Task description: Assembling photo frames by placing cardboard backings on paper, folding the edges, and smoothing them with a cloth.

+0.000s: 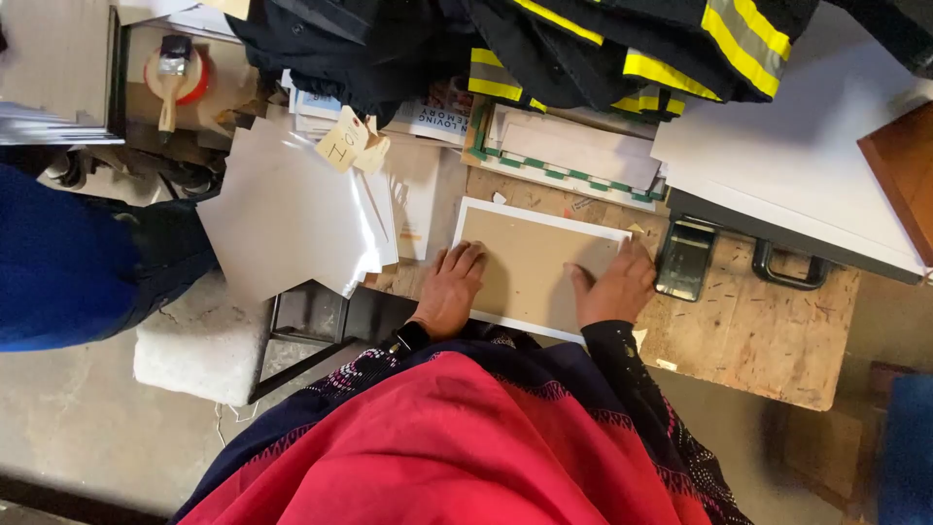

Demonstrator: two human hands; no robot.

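A white picture frame (544, 216) lies face down on the wooden table (768, 331), its brown backing board (530, 267) showing. My left hand (449, 290) lies flat on the frame's left side, fingers spread on the board. My right hand (614, 287) presses on the frame's right side near its corner, fingers together. Neither hand holds anything. A dark watch (410, 336) is on my left wrist.
White sheets (292, 219) with a yellow tag (342, 139) lie to the left. A green-edged frame (573, 151) and dark garments with yellow stripes (622, 49) lie behind. A black staple tool (685, 258) sits right of the frame. A tape dispenser (175, 73) stands far left.
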